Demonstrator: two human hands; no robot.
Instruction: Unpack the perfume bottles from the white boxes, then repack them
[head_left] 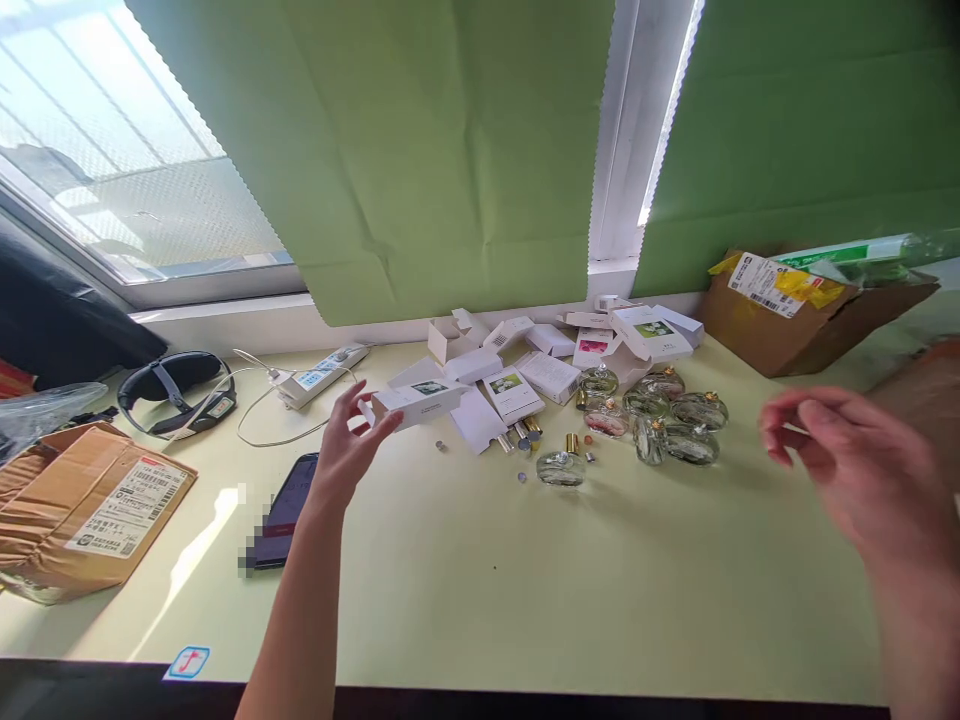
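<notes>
Pale green desk [480, 580] under green blinds, head view. Left hand [346, 445] raised, fingers clamped on end of white carton [418, 402], carton lifted just clear of desk. Right hand [847, 465] in air, fingers loosely apart, nothing held. Glass bottles [660, 420] between both hands, beyond fingertips. Phone [289, 510] below left fingers.

A dark phone [289, 510] lies just below the left hand, with a taped cardboard parcel [82, 510] farther left. Beyond that hand sit a power strip [322, 375] and a black headset [176, 390]. An open brown carton [810, 310] stands beyond the right hand.
</notes>
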